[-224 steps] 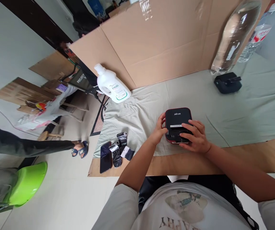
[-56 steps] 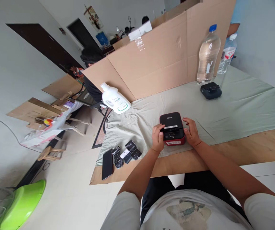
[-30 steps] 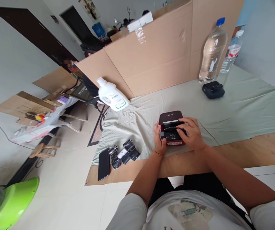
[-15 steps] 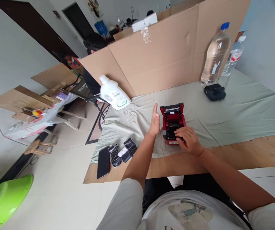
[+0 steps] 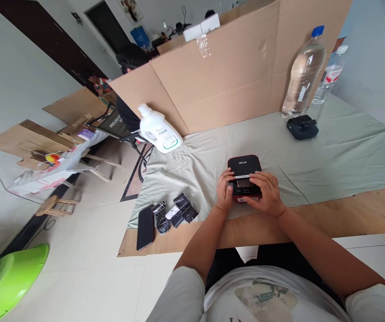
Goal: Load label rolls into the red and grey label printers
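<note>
A small red-and-black label printer (image 5: 244,163) sits on the cloth with its black lid down. A white strip shows along the lid's front edge, above a small display. My left hand (image 5: 225,192) is closed around the printer's left side, fingertips on the top by the strip. From the right, my right hand (image 5: 268,194) grips it, fingers over the top and thumb at the front edge. The printer's inside is hidden under the lid. Left of my left arm lie crumpled black marbled strips (image 5: 184,206) with a small white piece (image 5: 172,212) and a black phone (image 5: 145,228).
A white detergent bottle (image 5: 162,132) leans by the cardboard screen (image 5: 219,89). A large clear bottle (image 5: 304,76), a smaller water bottle (image 5: 328,80) and a dark case (image 5: 302,127) stand at the back right. The table's wooden edge (image 5: 239,230) runs nearest me.
The printer's lid went from raised to down. My left hand moved from beside the printer onto its left side; my right hand shifted from the open compartment to the lid and right side.
</note>
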Demonstrator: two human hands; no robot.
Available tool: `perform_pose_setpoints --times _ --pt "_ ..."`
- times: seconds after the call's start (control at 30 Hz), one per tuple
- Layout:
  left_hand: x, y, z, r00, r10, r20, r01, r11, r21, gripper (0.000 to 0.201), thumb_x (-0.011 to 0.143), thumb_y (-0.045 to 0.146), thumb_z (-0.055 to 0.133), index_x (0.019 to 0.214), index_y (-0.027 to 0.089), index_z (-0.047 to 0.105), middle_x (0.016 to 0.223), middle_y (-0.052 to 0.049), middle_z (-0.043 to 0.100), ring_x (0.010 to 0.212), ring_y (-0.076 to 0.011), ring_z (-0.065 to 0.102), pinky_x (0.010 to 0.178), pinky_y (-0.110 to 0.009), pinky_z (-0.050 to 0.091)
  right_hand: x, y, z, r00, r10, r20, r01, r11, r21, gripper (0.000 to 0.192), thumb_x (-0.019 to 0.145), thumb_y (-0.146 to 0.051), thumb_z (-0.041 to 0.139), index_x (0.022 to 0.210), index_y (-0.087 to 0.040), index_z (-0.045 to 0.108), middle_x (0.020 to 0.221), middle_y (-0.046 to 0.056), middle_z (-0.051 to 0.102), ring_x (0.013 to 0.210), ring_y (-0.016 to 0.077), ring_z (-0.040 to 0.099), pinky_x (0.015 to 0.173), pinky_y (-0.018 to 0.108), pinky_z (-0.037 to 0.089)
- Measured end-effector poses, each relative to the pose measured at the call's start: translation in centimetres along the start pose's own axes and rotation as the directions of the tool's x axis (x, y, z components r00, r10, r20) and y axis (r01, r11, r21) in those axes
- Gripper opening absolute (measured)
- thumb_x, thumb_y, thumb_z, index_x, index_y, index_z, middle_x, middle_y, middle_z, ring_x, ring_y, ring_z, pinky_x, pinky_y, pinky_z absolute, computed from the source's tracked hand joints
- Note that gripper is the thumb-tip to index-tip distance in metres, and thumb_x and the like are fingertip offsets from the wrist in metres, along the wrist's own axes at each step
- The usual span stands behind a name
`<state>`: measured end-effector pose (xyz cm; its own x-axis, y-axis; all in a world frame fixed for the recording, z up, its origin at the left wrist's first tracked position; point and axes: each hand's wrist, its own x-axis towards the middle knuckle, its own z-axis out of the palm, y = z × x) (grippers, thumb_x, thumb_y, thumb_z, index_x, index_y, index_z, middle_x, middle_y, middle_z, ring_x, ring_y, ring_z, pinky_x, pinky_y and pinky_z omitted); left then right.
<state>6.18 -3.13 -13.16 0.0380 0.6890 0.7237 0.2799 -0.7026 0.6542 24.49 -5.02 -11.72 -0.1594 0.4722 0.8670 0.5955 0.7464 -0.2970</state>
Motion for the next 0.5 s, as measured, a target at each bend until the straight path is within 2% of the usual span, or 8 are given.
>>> perform_pose_setpoints --times 0.1,0.17,0.37,0.5 --pt "-0.7 -0.1 0.4 0.999 0.043 -0.005 -0.042 0.999 0.028 0.043 0.100 0.052 0.033 0.112 0.020 0.059 0.121 -0.014 0.061 0.133 -0.0303 0.050 0.111 -0.057 0.040 -0.5 0.6 0.7 0.995 0.094 0.031 -0.092 0.994 -0.050 0.067 0.078 -0.063 0.070 0.126 -0.020 0.055 0.117 0.015 0.070 0.118 0.0344 0.063 0.101 0.053 0.047" --pt "-0.9 -0.3 0.6 0.998 0.064 -0.009 -0.064 0.997 0.043 0.043 0.101 0.050 0.030 0.113 0.020 0.058 0.122 -0.014 0.060 0.133 -0.0301 0.050 0.111 -0.057 0.040 -0.8 0.9 1.0 0.993 0.115 0.030 -0.113 0.992 -0.061 0.066 0.077 -0.065 0.069 0.123 -0.020 0.056 0.111 0.014 0.071 0.112 0.0336 0.066 0.098 0.052 0.049" --pt "-0.9 -0.7 0.9 0.995 0.090 -0.050 -0.084 0.992 0.095 0.041 0.101 0.048 0.028 0.108 0.020 0.058 0.117 -0.013 0.061 0.128 -0.0295 0.053 0.107 -0.058 0.043 -0.9 1.2 1.4 0.997 0.071 -0.018 -0.072 0.990 -0.121 0.058 0.075 -0.065 0.072 0.111 -0.022 0.058 0.100 0.010 0.075 0.099 0.0304 0.071 0.089 0.047 0.050" --pt "-0.9 -0.4 0.9 0.994 0.101 -0.045 -0.096 0.991 0.097 0.039 0.101 0.046 0.029 0.106 0.020 0.058 0.115 -0.013 0.061 0.127 -0.0289 0.054 0.107 -0.057 0.044 -0.9 1.2 1.4 0.997 0.081 -0.019 -0.082 0.990 -0.113 0.058 0.074 -0.064 0.073 0.111 -0.022 0.059 0.100 0.010 0.075 0.098 0.0302 0.070 0.088 0.046 0.050"
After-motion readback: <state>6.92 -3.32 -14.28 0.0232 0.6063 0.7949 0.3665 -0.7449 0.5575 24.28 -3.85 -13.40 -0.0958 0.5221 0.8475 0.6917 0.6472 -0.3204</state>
